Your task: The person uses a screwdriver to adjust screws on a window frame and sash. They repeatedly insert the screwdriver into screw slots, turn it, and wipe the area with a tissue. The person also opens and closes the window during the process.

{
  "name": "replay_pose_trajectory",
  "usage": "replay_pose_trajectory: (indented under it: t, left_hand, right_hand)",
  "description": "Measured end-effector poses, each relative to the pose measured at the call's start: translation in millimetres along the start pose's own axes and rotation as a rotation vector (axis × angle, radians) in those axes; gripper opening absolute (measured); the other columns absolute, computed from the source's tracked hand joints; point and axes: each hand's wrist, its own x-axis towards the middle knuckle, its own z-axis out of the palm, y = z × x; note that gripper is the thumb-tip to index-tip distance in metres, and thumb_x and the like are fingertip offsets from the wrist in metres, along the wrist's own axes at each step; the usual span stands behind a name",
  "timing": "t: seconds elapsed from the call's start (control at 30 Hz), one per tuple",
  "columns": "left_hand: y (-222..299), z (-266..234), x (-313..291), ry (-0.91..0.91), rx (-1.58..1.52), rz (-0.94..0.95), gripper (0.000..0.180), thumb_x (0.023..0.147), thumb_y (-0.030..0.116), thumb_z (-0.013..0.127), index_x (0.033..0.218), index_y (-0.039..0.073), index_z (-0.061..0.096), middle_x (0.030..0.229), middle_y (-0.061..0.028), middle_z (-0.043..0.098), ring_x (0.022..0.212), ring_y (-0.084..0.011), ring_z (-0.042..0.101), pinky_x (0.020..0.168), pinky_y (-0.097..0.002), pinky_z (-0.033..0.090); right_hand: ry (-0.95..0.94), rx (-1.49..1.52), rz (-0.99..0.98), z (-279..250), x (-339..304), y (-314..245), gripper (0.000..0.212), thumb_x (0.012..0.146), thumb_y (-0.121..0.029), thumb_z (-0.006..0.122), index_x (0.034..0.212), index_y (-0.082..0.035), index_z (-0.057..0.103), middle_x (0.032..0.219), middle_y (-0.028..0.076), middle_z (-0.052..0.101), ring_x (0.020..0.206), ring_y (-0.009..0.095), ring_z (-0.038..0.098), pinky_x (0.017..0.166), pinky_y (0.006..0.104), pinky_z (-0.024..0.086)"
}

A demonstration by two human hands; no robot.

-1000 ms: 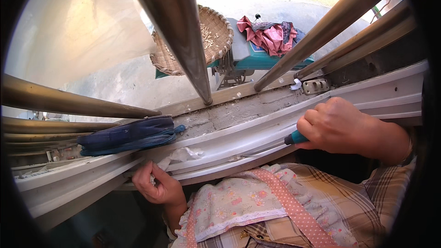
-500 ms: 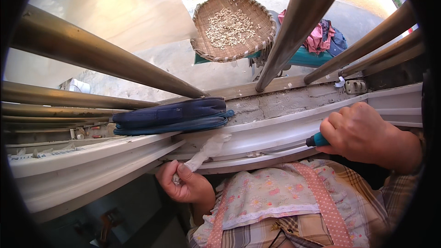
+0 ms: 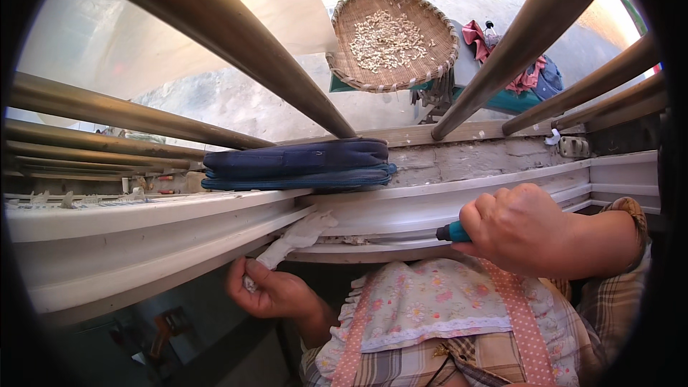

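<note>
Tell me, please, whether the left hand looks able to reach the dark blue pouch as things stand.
Probably yes: the dark blue pouch lies this side of the metal bars, beyond the white window frame, though the left hand holds a white strip.

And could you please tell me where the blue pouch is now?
In the head view, the blue pouch lies left of centre on the window ledge, beside the metal bars and just beyond the white tissue in the left hand.

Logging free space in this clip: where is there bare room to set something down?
Mostly bare: rough grey concrete sill between the navy-blue zippered fabric case and small curled white piece. Crowded: farther left, with the case, crumpled white tissue and left hand.
</note>
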Motion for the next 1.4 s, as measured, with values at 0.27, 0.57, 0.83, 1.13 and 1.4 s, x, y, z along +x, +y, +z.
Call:
replay_pose_trajectory:
  t: [0.27,0.57,0.83,1.13,1.4]
  left_hand:
    - [-3,-20,12,0.171,0.071,-0.056,0.012,0.096,0.001,0.058,0.104,-0.006,0.062,0.101,-0.0132,0.061,0.089,-0.0203,0.059,0.085,-0.0303,0.048]
    - [16,-33,23,0.030,0.285,0.032,0.014,0.096,-0.005,0.052,0.104,-0.006,0.064,0.102,-0.0132,0.061,0.092,-0.0214,0.061,0.082,-0.0312,0.052]
    - [-2,-77,35,0.055,0.325,0.159,0.019,0.096,-0.005,0.049,0.105,-0.003,0.065,0.095,-0.0112,0.064,0.089,-0.0208,0.061,0.084,-0.0317,0.052]
    - [14,-29,23,-0.562,0.294,-0.021,0.010,0.090,0.001,0.063,0.098,-0.002,0.068,0.084,-0.0112,0.063,0.072,-0.0218,0.059,0.070,-0.0321,0.049]
    - [21,-18,19,-0.612,0.351,-0.178,0.010,0.087,0.002,0.068,0.096,-0.001,0.071,0.086,-0.0146,0.069,0.073,-0.0253,0.064,0.070,-0.0343,0.051]
  right_hand:
    - [0.156,-0.143,0.005,18,40,-38,0.012,0.070,-0.015,0.063,0.071,-0.005,0.056,0.058,0.004,0.058,0.051,0.015,0.059,0.043,0.0284,0.045]
    - [0.191,0.065,-0.035,35,65,-42,0.044,0.092,-0.043,0.063,0.075,-0.004,0.056,0.062,0.008,0.060,0.056,0.021,0.064,0.047,0.0336,0.049]
    - [0.204,-0.012,-0.066,25,72,-51,0.043,0.092,-0.043,0.063,0.077,-0.003,0.058,0.062,0.006,0.060,0.057,0.020,0.064,0.046,0.0323,0.048]
    - [0.185,-0.067,-0.106,25,82,-53,0.041,0.091,-0.041,0.063,0.077,-0.002,0.061,0.063,0.008,0.062,0.057,0.020,0.065,0.047,0.0311,0.048]
    - [0.361,0.133,-0.166,43,96,-42,0.041,0.088,-0.041,0.067,0.079,-0.002,0.060,0.062,0.010,0.063,0.055,0.026,0.066,0.050,0.0351,0.052]
